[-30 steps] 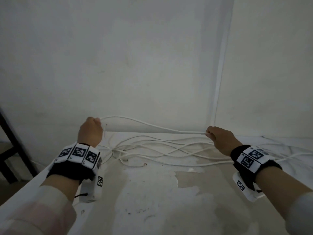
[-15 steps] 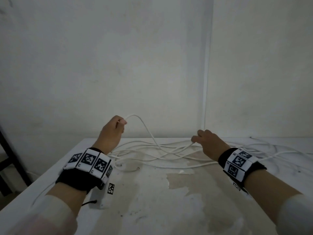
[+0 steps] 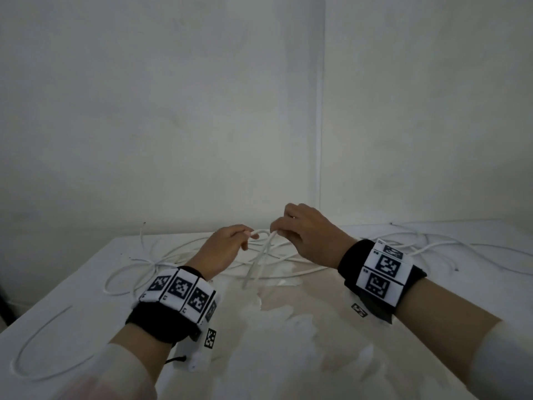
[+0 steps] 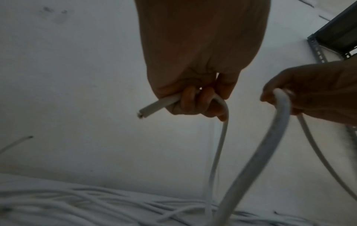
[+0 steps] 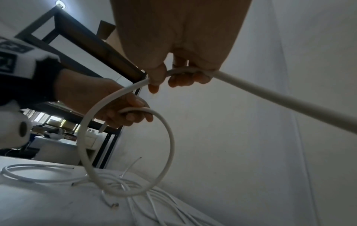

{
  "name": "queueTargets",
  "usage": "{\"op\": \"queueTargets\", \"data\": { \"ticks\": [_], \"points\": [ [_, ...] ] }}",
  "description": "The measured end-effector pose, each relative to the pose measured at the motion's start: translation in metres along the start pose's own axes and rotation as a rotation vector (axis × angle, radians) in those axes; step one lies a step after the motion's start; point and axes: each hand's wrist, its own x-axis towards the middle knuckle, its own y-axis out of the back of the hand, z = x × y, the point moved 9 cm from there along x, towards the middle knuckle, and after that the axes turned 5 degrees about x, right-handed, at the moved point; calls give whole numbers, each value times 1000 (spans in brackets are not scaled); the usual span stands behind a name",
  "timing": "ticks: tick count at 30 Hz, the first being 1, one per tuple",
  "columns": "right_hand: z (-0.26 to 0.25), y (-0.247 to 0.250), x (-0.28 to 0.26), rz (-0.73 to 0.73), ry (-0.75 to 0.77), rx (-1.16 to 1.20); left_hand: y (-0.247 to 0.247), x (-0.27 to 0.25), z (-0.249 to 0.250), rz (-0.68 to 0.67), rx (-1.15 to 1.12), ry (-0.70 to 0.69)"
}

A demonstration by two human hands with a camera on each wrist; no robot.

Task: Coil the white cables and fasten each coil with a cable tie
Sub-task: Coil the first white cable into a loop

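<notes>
Your left hand (image 3: 222, 249) and right hand (image 3: 308, 235) are raised close together above the far middle of the tabletop (image 3: 288, 342), each holding the same white cable (image 3: 261, 255). Your left grip is curled round the cable near its cut end (image 4: 144, 113); the wrist view shows that short end sticking out past the fingers (image 4: 195, 102) to one side, with the cable bending down out of the other side of the fist. Your right grip pinches the cable between thumb (image 5: 157, 78) and curled fingers, and from there it runs off tight toward the right edge. Between your two hands the cable hangs as one round loop (image 5: 172, 145) whose bottom reaches down to the loose cables on the tabletop; whether it touches them cannot be told. The rest of the white cables (image 3: 178, 255) lie uncoiled in a loose tangle along the far edge of the tabletop, stretching from the far left corner across to the far right, with one strand (image 3: 37, 350) curving along the left edge toward the near left corner. A bare cut end (image 3: 142, 226) of one cable sticks up by the far edge. Both your wrists carry black bands with marker tiles (image 3: 181, 293). A dark metal rack (image 5: 86, 45) stands beyond the left side of the tabletop.
</notes>
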Motion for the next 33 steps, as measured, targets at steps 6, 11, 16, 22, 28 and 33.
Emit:
{"op": "queueTargets", "data": {
  "ticks": [6, 11, 16, 22, 28, 33],
  "points": [
    [15, -3, -11, -69, -80, -52, -29, -13, 15, -71, -72, -21],
    [28, -22, -27, -166, -150, -79, -53, -16, 18, -158, 190, -106],
    [44, -31, -48, -224, -332, -125, -68, -14, 13, -129, 308, -86],
    [60, -40, -106, -387, -570, -190, -69, -7, -5, -35, 306, 7],
    [92, -24, -163, -552, -864, -171, -69, -6, -5, 38, 264, 25],
    [123, -2, -209, -658, -1077, -237, -68, -3, -6, 95, 263, 49]
  ]
}}
